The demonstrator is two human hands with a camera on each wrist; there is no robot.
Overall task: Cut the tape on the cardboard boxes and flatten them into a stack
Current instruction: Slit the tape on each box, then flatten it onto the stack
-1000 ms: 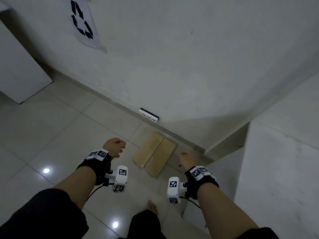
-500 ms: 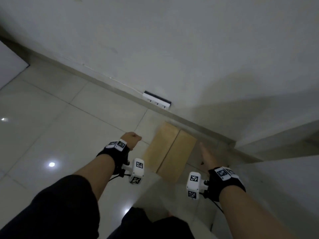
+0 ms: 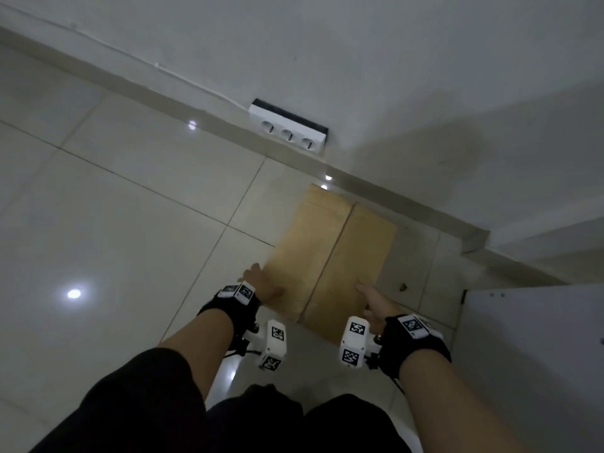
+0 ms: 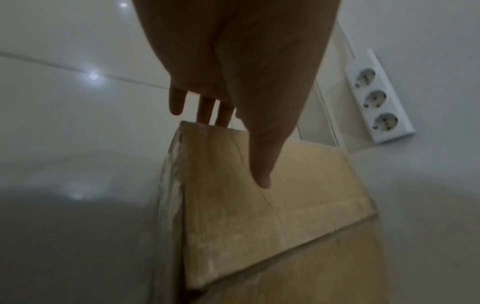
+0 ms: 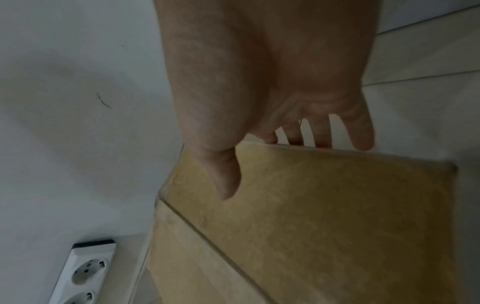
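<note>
— Start with the big things. What fills the scene?

— A pale tiled floor (image 3: pixel 130 207) and a white wall (image 3: pixel 392 60) on the far side, with a white three-socket strip (image 3: pixel 288 132) mounted low on it. On the floor just near of the wall lies the cardboard box (image 3: pixel 330 253), with a seam running along the middle of its top.

— And the hands?

— The left hand (image 3: pixel 261 282) is at the box's near left edge, the right hand (image 3: pixel 372 300) at its near right edge. Both are spread wide and hold nothing, each with the thumb over the top face and the fingers beyond the side edge.

— So which step is this?

— By my reading, taking hold of the box before any cutting; it looks closed, and no blade shows in either hand (nor anywhere else in view). The next move calls for closing both hands on the sides and drawing the box out from the wall, then finding a cutter.

— Do the wrist cameras add anything?

— Yes. The left wrist view shows glossy clear tape (image 4: pixel 171 185) wrapped down the box's left corner, which the head view does not resolve. The right wrist view shows the right hand's fingers (image 5: pixel 322 133) reaching past the far edge, though whether they touch the side I cannot tell. Only the head view shows both hands flanking the box together.
</note>
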